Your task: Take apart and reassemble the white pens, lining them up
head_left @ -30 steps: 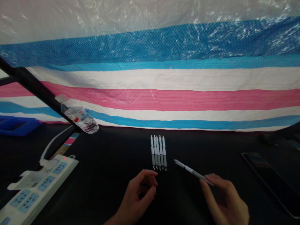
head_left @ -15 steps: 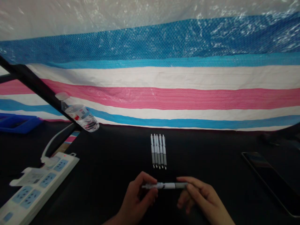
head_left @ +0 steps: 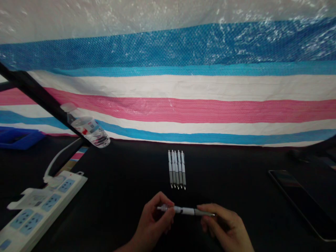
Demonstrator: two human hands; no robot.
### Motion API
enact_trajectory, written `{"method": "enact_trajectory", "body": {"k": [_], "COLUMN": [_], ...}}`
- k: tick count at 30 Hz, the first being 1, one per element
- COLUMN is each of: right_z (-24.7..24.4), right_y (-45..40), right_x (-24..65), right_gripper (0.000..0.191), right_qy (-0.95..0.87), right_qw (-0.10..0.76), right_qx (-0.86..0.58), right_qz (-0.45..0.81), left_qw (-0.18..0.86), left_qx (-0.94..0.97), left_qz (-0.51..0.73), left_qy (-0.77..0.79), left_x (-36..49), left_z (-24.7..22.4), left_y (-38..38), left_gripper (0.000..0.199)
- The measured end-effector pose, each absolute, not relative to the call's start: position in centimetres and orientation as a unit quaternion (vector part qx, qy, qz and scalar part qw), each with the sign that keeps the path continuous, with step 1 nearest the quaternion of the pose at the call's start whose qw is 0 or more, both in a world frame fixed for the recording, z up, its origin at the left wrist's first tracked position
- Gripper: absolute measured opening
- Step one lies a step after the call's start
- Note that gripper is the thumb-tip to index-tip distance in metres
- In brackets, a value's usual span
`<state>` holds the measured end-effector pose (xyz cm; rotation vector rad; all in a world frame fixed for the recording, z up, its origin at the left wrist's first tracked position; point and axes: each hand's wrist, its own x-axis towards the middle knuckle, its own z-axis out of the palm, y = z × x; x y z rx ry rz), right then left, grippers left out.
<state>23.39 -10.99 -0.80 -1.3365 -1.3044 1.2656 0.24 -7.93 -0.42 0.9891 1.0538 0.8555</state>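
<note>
A white pen (head_left: 187,211) with a grey grip lies nearly level between my two hands, its metal tip pointing right. My left hand (head_left: 154,220) is closed in a pinch on the pen's clear-and-white button end. On the other side, the thumb and forefinger of my right hand (head_left: 225,224) close about the grey grip near the tip. Beyond the hands, several matching pens (head_left: 177,169) lie side by side in a neat row on the black table (head_left: 118,189), tips toward me.
On the left rests a white power strip (head_left: 44,206) with a plugged-in cable. A water bottle (head_left: 90,131) leans by a dark pole (head_left: 44,101), with a blue tray (head_left: 23,138) farther left. To the right lies a black phone (head_left: 299,203). A striped sheet (head_left: 183,108) hangs behind.
The pen's tip end has dropped slightly, so the pen now slopes down to the right. My right hand has shifted slightly left and lower, and its fingers have moved along the grey grip.
</note>
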Motion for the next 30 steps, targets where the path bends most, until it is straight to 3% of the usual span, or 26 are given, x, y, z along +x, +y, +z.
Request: {"method": "enact_trajectory", "body": {"k": [8,14,22,26,30], "right_z": [-0.5,-0.19,-0.58,-0.39,0.04], "right_y": [-10.15,-10.13,-10.24,-10.45,-10.24], "right_x": [23.58,23.81,23.58,23.43,23.53], "right_gripper": [0.056,0.04,0.058,0.047,0.057], "right_qy": [-0.478,-0.466,-0.466,-0.467,-0.462], "right_qw": [0.382,0.401,0.354,0.384,0.366], "right_qx": [-0.533,-0.545,-0.541,-0.548,-0.546], "right_qz": [0.584,0.57,0.604,0.578,0.596], "left_qw": [0.669,0.66,0.668,0.669,0.67], "left_qx": [0.434,0.439,0.415,0.405,0.4], "left_qz": [0.405,0.413,0.423,0.432,0.437], "left_qy": [0.447,0.448,0.451,0.45,0.448], "left_x": [-0.18,-0.26,-0.48,-0.52,-0.57], "left_z": [-0.46,-0.37,-0.62,-0.75,-1.06], "left_y": [-7.76,-7.9,-7.94,-7.89,-7.91], "left_gripper": [0.038,0.036,0.033,0.031,0.029]}}
